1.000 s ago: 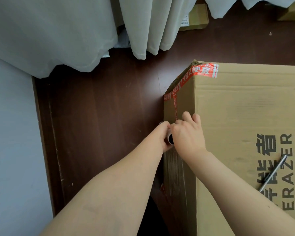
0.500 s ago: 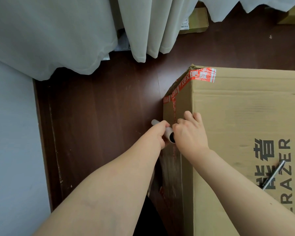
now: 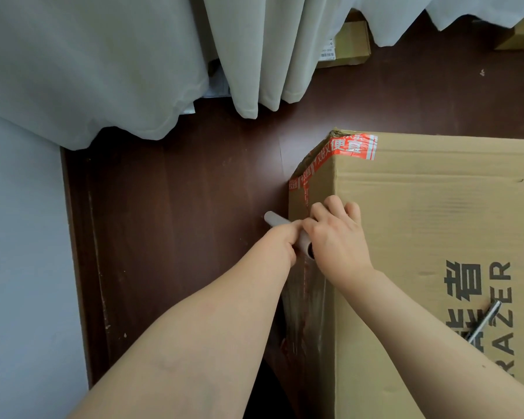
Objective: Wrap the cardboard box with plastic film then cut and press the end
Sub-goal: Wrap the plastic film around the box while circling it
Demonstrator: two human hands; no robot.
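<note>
A large cardboard box [image 3: 430,225] with red tape at its far corner fills the right side. Clear plastic film [image 3: 307,300] lies stretched over its left side face, below my hands. Both hands hold the film roll [image 3: 275,220], a pale tube lying against the box's upper left edge. My left hand [image 3: 280,241] grips the tube's middle from the left. My right hand [image 3: 339,237] covers the tube's near end and rests on the box top. A metal cutter [image 3: 484,323] lies on the box top at the right.
Dark brown wooden floor [image 3: 170,225] lies left of the box. Pale curtains [image 3: 133,62] hang at the back, with small cardboard boxes [image 3: 350,43] behind them. A light grey surface [image 3: 22,252] runs along the left edge.
The roll has slid further along the box's left side, away from me, so more of the tube's far end shows past my left hand. Both hands moved with it.
</note>
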